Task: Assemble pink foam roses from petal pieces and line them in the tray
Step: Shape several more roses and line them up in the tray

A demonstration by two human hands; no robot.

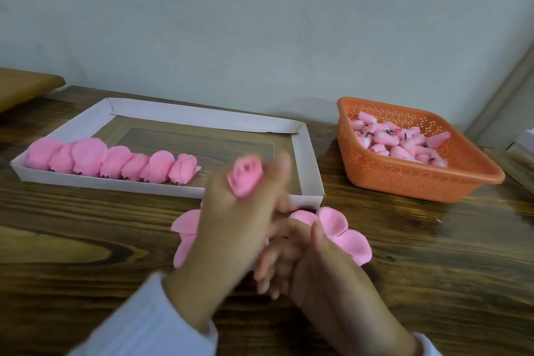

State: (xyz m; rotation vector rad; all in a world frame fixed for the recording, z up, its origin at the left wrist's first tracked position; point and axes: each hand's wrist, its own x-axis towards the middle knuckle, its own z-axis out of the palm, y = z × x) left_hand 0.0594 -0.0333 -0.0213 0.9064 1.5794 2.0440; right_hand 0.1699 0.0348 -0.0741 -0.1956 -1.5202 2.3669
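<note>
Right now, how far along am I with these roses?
Done: seven roses lined up in the cardboard tray. In hand: left hand grips a rose bud, right hand holds a petal piece. Left: many buds in the orange basket, and much of the tray bare.

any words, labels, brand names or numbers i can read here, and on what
None: no readable text in this view.
The white tray, orange basket, foam roses and wall show no print.
The rosebud in the left hand is motion-blurred, but shows no lettering.
</note>
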